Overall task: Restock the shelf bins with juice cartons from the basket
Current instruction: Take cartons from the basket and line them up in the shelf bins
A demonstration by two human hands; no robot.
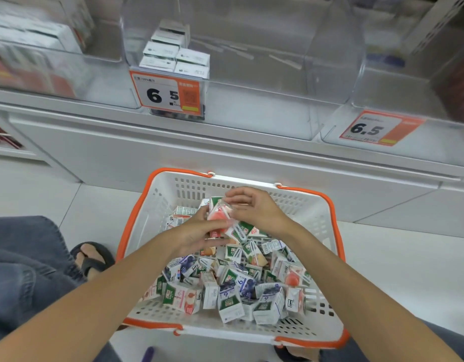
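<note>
Both hands' grip on 1 carton [219, 214] above the basket [157, 194]

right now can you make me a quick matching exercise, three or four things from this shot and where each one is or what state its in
Things:
1. red-printed carton
2. basket
3. middle clear bin
4. sandalled foot

Places or states:
a. on the floor, left of the basket
b. on the shelf, few cartons at its left
c. held between both hands
d. on the floor, full of loose cartons

Pairs: 1-c, 2-d, 3-b, 4-a

Cartons [227, 283] in basket [136, 231], before shelf bins [251, 74].
</note>
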